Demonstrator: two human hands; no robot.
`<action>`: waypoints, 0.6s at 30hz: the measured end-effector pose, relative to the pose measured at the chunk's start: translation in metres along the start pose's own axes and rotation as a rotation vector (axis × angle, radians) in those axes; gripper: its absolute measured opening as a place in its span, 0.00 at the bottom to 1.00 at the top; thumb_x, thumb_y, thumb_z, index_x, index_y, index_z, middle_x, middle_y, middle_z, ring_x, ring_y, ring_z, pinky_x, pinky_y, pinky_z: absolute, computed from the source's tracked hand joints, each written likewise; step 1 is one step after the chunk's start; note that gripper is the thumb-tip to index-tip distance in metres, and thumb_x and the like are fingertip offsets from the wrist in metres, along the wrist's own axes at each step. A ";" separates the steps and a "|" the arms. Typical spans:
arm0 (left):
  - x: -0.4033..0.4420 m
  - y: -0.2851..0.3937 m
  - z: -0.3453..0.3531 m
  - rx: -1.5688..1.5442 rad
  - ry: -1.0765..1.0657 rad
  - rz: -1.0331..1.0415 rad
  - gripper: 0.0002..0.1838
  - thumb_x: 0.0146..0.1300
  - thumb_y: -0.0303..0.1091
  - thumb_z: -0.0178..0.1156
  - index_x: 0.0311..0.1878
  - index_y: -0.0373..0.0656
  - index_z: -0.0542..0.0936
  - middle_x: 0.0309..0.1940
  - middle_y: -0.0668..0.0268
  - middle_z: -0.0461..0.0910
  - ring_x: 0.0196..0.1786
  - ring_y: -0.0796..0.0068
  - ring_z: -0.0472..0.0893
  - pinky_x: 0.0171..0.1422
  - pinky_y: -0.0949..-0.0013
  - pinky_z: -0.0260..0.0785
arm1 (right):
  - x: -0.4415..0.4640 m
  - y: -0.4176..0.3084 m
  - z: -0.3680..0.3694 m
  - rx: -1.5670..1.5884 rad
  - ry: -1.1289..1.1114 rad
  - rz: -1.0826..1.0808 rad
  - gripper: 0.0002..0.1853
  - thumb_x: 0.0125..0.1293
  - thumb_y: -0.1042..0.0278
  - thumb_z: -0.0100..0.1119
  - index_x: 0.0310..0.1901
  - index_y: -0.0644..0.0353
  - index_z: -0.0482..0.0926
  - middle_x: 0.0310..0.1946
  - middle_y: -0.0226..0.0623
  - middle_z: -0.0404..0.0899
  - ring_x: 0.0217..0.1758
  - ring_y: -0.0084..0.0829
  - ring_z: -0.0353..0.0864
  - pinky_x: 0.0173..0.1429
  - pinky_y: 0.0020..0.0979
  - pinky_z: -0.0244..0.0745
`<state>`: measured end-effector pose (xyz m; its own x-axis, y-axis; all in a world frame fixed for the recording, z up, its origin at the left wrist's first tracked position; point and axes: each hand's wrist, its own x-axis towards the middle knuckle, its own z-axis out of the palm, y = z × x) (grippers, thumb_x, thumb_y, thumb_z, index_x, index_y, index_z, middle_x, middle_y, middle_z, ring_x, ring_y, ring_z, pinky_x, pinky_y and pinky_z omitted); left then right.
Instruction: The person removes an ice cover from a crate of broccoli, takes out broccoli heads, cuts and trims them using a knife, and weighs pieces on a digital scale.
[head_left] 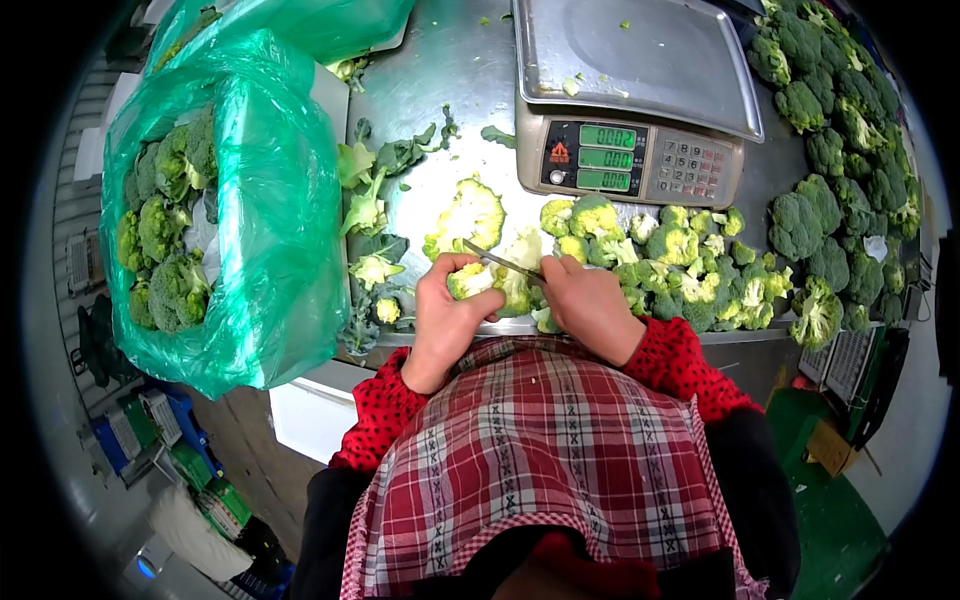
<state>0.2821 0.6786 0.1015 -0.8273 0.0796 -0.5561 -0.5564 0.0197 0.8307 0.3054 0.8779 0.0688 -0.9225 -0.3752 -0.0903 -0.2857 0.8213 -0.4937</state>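
Observation:
My left hand (pixel 448 318) is closed around a pale broccoli floret (pixel 468 281) at the front edge of the metal table. In my right hand (pixel 590 305) is a knife (pixel 505 262), its blade pointing left and resting over the floret. Just beyond the blade lies a larger yellowish broccoli piece (pixel 473 215). More cut broccoli sits right under and behind the knife, partly hidden by my hands. To the right of my right hand spreads a pile of small cut florets (pixel 690 262).
Behind the florets stands a digital scale (pixel 640 160) with a steel tray (pixel 635 55). Whole broccoli heads (pixel 825 230) are heaped at the right. On the left, a box lined with green plastic (pixel 280 220) holds broccoli heads (pixel 175 220). Leaf and stalk trimmings (pixel 368 210) lie beside it.

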 end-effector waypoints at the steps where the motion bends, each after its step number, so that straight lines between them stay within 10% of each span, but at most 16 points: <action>1: 0.001 -0.003 0.002 -0.014 0.024 -0.017 0.21 0.48 0.20 0.66 0.48 0.29 0.74 0.30 0.60 0.81 0.25 0.76 0.80 0.28 0.74 0.74 | 0.002 0.000 0.004 -0.042 -0.020 0.011 0.08 0.64 0.70 0.56 0.39 0.60 0.69 0.26 0.42 0.74 0.23 0.46 0.77 0.26 0.45 0.71; 10: 0.001 -0.023 -0.009 -0.011 0.002 -0.170 0.21 0.49 0.21 0.66 0.48 0.25 0.75 0.29 0.58 0.82 0.24 0.75 0.81 0.27 0.73 0.77 | -0.038 0.013 0.026 0.011 -0.239 0.104 0.10 0.59 0.74 0.53 0.43 0.63 0.69 0.27 0.50 0.79 0.27 0.51 0.83 0.28 0.46 0.77; 18: -0.006 -0.035 -0.003 0.159 0.019 0.130 0.19 0.47 0.21 0.67 0.45 0.31 0.78 0.35 0.58 0.83 0.37 0.75 0.81 0.44 0.71 0.75 | -0.008 0.015 0.026 0.496 -0.168 0.245 0.15 0.69 0.66 0.54 0.48 0.69 0.67 0.27 0.58 0.79 0.32 0.57 0.80 0.33 0.49 0.73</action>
<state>0.3064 0.6745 0.0759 -0.8935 0.0733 -0.4430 -0.4269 0.1675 0.8887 0.3151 0.8818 0.0398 -0.8809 -0.2960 -0.3694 0.1241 0.6087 -0.7836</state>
